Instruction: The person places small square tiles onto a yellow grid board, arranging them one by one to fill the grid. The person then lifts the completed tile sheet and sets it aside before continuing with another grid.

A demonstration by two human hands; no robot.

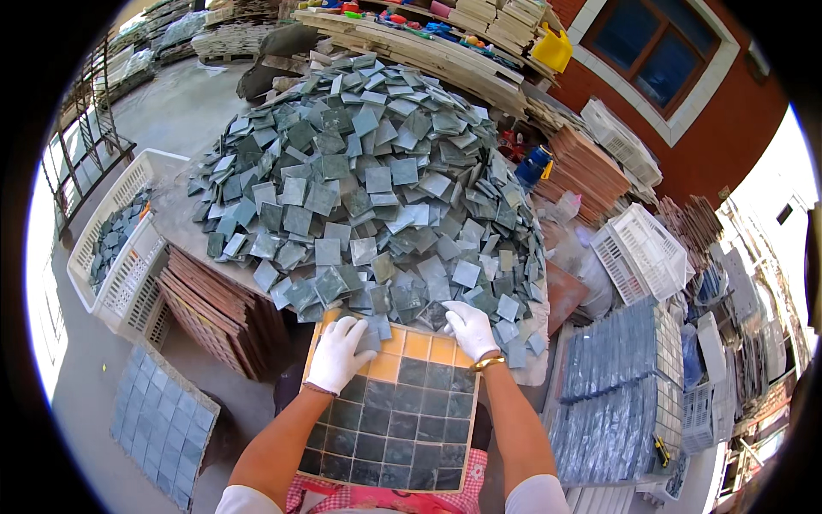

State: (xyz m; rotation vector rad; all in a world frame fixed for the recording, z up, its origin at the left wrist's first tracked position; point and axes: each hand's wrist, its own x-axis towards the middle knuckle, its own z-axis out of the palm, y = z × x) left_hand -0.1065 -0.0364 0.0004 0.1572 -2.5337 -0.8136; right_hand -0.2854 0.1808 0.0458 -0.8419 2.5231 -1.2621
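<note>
A shallow wooden grid tray [417, 345] rests on my lap, its lower rows filled with dark square stone tiles. Orange base shows in cells along its upper edge. My left hand [336, 353], in a white glove, is closed at the tray's upper left with a grey stone tile [369, 337] at its fingers. At the near edge of a large heap of loose tiles [377, 180], my gloved right hand [470, 330] pinches a dark stone tile [434, 315]. Its wrist lies over the tray's upper right corner.
White plastic crates [128, 287] with tiles stand at left, beside stacked brown boards [218, 313]. A tiled sheet [164, 420] lies at lower left. Wrapped tile stacks [608, 394] are at right, below another white crate [642, 253]. Timber stacks [428, 51] line the back.
</note>
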